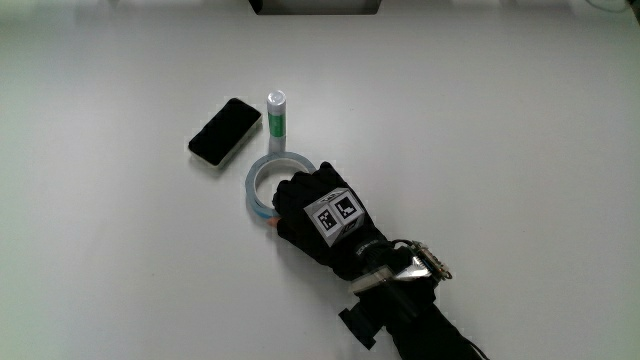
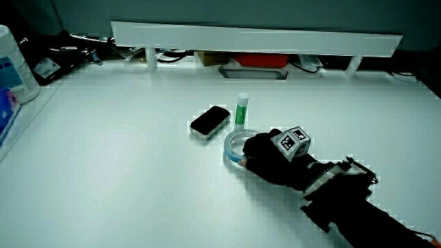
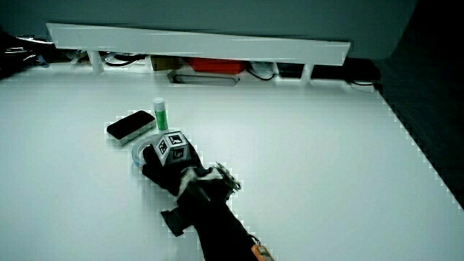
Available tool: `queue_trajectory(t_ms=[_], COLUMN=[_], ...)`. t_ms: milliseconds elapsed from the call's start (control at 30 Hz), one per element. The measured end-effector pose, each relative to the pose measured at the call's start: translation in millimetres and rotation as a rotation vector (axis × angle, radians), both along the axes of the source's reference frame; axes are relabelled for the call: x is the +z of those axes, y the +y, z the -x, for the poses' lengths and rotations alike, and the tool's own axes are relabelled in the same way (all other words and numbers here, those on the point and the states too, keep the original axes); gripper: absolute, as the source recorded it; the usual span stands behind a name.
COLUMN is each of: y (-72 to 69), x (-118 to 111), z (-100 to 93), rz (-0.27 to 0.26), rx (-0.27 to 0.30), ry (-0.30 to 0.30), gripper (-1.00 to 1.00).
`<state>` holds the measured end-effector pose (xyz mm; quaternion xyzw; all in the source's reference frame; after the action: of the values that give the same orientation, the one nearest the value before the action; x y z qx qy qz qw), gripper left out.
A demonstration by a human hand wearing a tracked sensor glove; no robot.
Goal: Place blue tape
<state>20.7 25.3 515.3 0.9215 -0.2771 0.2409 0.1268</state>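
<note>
The black-gloved hand (image 1: 322, 215) is gripping the pale blue tape ring (image 1: 262, 180), lying flat on the white table (image 1: 480, 130) just beside an upright green-and-white tube (image 1: 277, 116) and black phone (image 1: 225, 131); a low white partition (image 2: 255, 36) is edging the table.

The hand (image 1: 318, 212) wears a black glove. A small black-and-white patterned cube (image 1: 334, 213) sits on its back. A dark sleeve (image 1: 425, 325) covers the forearm.

A lab-like recording bench: a bare white counter (image 2: 124, 179) edged by a low white partition (image 2: 255, 38), cables (image 2: 69, 45) trailing at it, and a tracking-cube (image 1: 334, 212) glove
</note>
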Motion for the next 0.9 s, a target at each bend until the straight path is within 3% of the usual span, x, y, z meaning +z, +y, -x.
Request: queue_trajectory(t_ms=[200, 533, 700, 900], y=[2.5, 3.0, 4.1, 3.4], x=[7.5, 11.3, 12.1, 14.0], z=[2.7, 5.1, 3.6, -1.0], rz=[0.031, 0.068, 0.081, 0.107], rx=[0.002, -0.021, -0.019, -0.008], ry=[-0.001, 0.077, 0.065, 0.058], gripper=[0.0, 0.0, 0.0, -0.27])
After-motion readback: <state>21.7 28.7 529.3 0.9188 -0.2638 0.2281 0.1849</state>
